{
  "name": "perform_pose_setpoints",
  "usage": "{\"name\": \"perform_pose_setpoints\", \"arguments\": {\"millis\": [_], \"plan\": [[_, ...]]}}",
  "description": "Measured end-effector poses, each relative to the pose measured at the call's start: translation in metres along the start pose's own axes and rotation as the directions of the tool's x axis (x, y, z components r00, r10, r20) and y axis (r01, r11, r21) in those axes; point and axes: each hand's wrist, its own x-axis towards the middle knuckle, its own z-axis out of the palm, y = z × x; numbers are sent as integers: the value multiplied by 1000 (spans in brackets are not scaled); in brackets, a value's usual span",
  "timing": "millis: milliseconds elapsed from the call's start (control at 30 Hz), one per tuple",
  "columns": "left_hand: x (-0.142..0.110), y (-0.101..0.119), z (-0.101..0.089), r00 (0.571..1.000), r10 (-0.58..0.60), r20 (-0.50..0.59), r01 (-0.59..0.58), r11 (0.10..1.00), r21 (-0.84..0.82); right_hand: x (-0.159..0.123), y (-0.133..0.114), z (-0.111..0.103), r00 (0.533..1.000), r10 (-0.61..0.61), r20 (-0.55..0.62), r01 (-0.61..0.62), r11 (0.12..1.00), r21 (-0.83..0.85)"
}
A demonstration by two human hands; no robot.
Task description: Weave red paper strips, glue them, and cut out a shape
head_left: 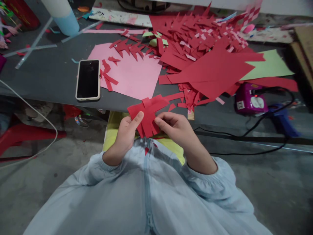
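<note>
Above my lap, at the table's front edge, I hold a red paper cutout [148, 112] with several slits and strips along its edges. My left hand [127, 130] grips its left side, thumb lying on top. With thumb and fingers together, my right hand [174, 125] pinches its right edge. Just beyond my hands lies a small red scrap [171, 107]. A pink sheet [137, 75] farther back carries red cut pieces, among them a spiky red paper figure [126, 47] with a small eye.
A phone [88, 80] lies left of the pink sheet. Red paper scraps [202, 68] are heaped at the back right, over a green sheet [269, 65]. On the right are a purple box [250, 99], a blue glue gun [281, 119] and black cables. A bottle [65, 19] stands back left.
</note>
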Motion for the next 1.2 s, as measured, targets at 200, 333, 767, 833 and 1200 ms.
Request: {"name": "perform_pose_setpoints", "arguments": {"millis": [200, 333, 767, 833, 1200], "plan": [[1, -3, 1, 1000, -7, -25, 7, 1000, -13, -1, -3, -1, 998, -58, -11, 57, 996, -70], [2, -4, 0, 1000, 0, -28, 0, 1000, -7, -3, -2, -3, 998, -62, 8, 63, 991, -120], [3, -5, -4, 999, -32, -43, 32, 999, -6, 0, 6, 0, 1000, 8, -27, -10, 996, -91], [3, -5, -5, 998, -21, -53, 21, 1000, -5, 3, 6, -1, 998, 22, -58, -25, 998, -53], [3, -6, -14, 996, -60, 67, 54, 995, 85, 14, -3, -14, 976, 31, -213, -20, 998, 56]]}}
